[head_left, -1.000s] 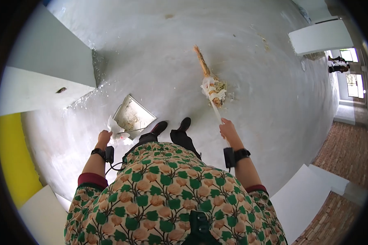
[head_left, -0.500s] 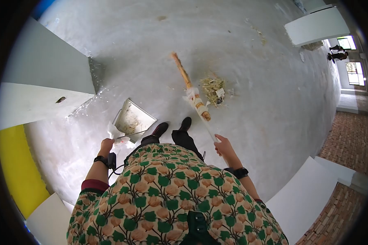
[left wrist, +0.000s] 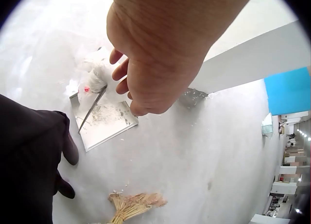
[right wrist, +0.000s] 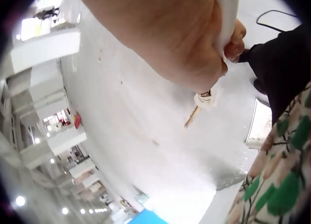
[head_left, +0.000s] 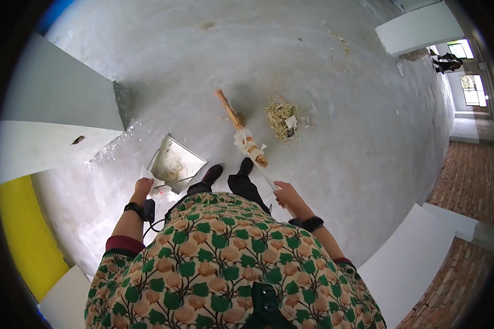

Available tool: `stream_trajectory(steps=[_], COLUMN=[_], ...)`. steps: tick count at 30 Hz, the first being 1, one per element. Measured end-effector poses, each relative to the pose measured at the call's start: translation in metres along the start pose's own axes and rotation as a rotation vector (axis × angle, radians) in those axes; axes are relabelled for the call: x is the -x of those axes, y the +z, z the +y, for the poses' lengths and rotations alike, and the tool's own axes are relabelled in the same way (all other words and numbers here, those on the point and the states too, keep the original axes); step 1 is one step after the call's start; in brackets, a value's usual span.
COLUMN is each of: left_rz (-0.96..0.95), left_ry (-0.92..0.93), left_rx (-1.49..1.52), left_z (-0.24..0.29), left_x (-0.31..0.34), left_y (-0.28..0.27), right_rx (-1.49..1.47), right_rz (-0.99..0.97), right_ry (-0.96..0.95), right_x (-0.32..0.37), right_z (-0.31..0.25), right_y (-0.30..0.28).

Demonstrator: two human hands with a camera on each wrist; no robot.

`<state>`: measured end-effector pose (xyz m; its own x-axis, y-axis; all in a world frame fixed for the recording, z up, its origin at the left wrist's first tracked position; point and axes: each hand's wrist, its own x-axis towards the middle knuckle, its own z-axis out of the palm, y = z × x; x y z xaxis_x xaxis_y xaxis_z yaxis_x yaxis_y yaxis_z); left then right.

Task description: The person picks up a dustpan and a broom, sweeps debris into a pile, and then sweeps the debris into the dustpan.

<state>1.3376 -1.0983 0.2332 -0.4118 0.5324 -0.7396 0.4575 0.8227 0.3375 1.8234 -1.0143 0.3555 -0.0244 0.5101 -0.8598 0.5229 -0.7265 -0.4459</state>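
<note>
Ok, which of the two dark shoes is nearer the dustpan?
The left shoe, close beside the dustpan; the right shoe is farther off, toward the straw pile.

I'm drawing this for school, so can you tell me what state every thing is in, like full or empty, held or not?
Left hand: closed round the dustpan's handle
Right hand: closed round the broom's pale handle
Broom: held, bound with pale wrapping
Dustpan: held, open-topped, some bits inside
Straw pile: loose on the floor, outside the dustpan
Plastic bag: crumpled, beside the dustpan's handle
</note>
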Motion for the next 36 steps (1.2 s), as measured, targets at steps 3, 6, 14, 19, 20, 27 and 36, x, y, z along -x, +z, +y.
stream_trajectory(steps=[3, 6, 14, 19, 20, 27, 36], left_rz=[-0.023, 0.031, 0.016, 0.040, 0.013, 0.035, 0.081], left_ry=[-0.025, 0.145, 0.117, 0.104, 0.046, -0.008, -0.243], left_rx=[-0.026, -0.159, -0.212, -0.114, -0.084, -0.005, 0.317], left_z=[0.001, -0.013, 0.003, 0.015, 0.017, -0.014, -0.027], left_x=[0.008, 0.001, -0.002, 0.014, 0.018, 0.019, 0.064], left_y=[0.004, 0.015, 0.019, 0.015, 0.015, 0.025, 0.018], right_rx=[-0.081, 0.021, 0.171, 0.060, 0.069, 0.922, 1.012], right_rz=[-0.029, 0.070, 0.069, -0.078, -0.086, 0.167, 0.020], right_ry=[0.059, 0.047, -0.022, 0.074, 0.070, -0.397, -0.403], right_x=[0.037, 0.034, -0.003, 0.029, 0.031, -0.042, -0.104], right_z=[-0.005, 0.005, 0.009, -0.016, -0.027, -0.115, -0.081], right_y=[-0.014, -0.024, 0.009, -0.002, -0.005, -0.007, 0.024])
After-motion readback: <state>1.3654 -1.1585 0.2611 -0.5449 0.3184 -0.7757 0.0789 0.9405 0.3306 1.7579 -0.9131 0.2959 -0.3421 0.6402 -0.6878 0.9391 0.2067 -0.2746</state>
